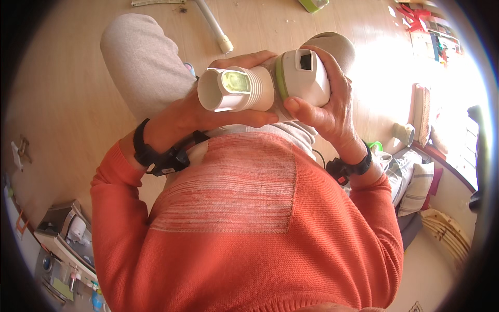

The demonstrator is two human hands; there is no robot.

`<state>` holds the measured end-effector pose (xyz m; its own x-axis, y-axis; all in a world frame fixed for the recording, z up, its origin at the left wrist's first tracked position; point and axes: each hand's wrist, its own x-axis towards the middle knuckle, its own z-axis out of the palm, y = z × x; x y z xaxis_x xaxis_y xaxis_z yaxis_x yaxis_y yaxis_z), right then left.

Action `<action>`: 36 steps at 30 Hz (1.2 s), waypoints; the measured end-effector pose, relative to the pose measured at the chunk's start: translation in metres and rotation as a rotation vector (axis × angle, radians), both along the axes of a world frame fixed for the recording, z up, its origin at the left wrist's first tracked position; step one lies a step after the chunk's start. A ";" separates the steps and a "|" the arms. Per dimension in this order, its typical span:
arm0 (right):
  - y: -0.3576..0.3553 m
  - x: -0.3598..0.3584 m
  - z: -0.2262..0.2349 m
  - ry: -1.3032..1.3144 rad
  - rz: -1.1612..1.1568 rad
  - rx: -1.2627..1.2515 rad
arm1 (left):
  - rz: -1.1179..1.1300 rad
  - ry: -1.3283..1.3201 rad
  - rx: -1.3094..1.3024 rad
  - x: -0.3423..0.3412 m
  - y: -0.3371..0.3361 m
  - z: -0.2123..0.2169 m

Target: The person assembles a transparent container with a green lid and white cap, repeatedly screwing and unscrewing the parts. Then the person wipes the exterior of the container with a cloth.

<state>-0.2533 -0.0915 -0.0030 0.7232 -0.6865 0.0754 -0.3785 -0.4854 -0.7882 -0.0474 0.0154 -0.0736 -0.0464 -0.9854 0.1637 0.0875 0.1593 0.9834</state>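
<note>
Above the lap, both hands, left hand (pixel 208 112) and right hand (pixel 327 109), in firm grip around a white ribbed appliance part (pixel 265 86).

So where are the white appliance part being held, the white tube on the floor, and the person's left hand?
white appliance part (pixel 304 78), head view, on its smooth rounded body.
white tube (pixel 215 27), head view, midway along its length.
left hand (pixel 182 112), head view, on the back of the hand.

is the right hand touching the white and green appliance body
Touching. The head view shows the right hand wrapped around the white and green appliance, fingers over its top and thumb pressed on its near side.
</note>
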 end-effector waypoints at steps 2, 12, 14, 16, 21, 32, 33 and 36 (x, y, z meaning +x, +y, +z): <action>0.003 0.000 -0.001 0.010 -0.011 0.002 | -0.012 -0.029 0.011 0.000 0.002 0.000; -0.003 -0.001 -0.006 -0.060 0.011 -0.040 | -0.042 -0.032 -0.070 0.006 -0.009 -0.003; -0.006 -0.001 -0.004 -0.059 0.017 -0.066 | -0.028 -0.079 -0.128 0.008 -0.010 0.001; -0.007 0.000 -0.001 -0.070 0.030 -0.110 | -0.054 -0.100 -0.115 0.011 -0.010 0.005; -0.004 0.005 0.007 -0.095 -0.051 -0.163 | -0.099 0.037 0.027 0.010 -0.006 0.004; -0.037 0.006 0.031 -0.239 0.231 0.180 | -0.239 0.399 0.310 0.032 0.000 0.024; -0.038 0.008 0.033 -0.209 0.267 0.142 | -0.255 0.416 0.325 0.033 -0.002 0.026; -0.046 0.013 0.043 -0.033 0.455 -0.061 | -0.303 0.514 0.376 0.036 -0.007 0.030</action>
